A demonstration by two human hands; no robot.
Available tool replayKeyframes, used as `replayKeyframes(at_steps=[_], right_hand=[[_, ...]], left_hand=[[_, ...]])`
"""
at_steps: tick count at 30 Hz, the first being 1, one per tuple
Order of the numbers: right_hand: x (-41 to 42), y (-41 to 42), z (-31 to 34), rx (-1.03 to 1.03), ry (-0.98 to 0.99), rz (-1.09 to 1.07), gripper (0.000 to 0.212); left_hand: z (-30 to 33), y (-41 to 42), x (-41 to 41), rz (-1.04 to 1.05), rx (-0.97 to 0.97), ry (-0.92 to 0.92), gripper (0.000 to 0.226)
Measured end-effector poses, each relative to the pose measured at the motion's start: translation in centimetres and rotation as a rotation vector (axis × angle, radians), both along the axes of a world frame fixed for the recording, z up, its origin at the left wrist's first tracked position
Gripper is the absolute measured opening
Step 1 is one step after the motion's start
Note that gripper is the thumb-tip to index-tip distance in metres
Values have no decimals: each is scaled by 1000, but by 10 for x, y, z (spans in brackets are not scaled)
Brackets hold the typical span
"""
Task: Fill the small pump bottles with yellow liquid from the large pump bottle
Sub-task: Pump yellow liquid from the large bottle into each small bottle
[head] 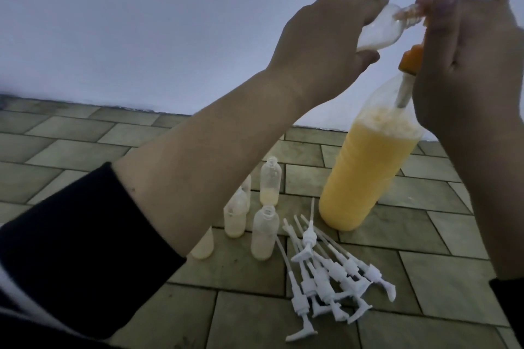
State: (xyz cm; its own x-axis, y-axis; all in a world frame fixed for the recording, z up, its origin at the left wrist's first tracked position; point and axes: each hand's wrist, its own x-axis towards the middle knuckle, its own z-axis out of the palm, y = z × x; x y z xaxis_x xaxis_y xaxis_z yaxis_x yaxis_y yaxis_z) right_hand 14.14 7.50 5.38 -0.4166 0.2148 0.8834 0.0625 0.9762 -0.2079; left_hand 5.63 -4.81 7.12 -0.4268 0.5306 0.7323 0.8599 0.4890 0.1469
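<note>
Head view: the left hand (pixel 326 45) is gripping a tilted small bottle (pixel 184 28), its mouth at the orange pump (pixel 411 61) of the large bottle (pixel 365 170) standing on the tiled floor (pixel 397 235). The right hand (pixel 465 65) is apparently pressing the pump, fingers curled over it.

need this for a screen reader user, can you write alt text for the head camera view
A left hand tilts a small bottle to the orange pump of a large bottle of yellow liquid, which the right hand presses. On the tiled floor stand open small bottles beside loose white pumps.
</note>
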Motion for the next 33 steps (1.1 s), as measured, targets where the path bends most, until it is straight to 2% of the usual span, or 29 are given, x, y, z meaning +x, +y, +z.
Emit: replayKeyframes(at_steps=[6, 11, 16, 23, 27, 33], right_hand=[[-4, 4, -12, 26, -43, -25, 55], [5, -1, 4, 10, -39, 16, 53], [1, 2, -7, 14, 5, -36, 50], [-1, 5, -6, 47, -59, 1, 54], [1, 4, 3, 37, 4, -12, 55], [-6, 13, -20, 49, 49, -38, 48]], left_hand=[[-10, 0, -3, -6, -58, -26, 52], [2, -2, -2, -17, -30, -15, 54], [-2, 2, -1, -34, -13, -15, 53], [-5, 1, -2, -12, -42, -19, 51], [4, 0, 1, -28, -14, -2, 52], [-10, 6, -1, -49, -14, -25, 54]])
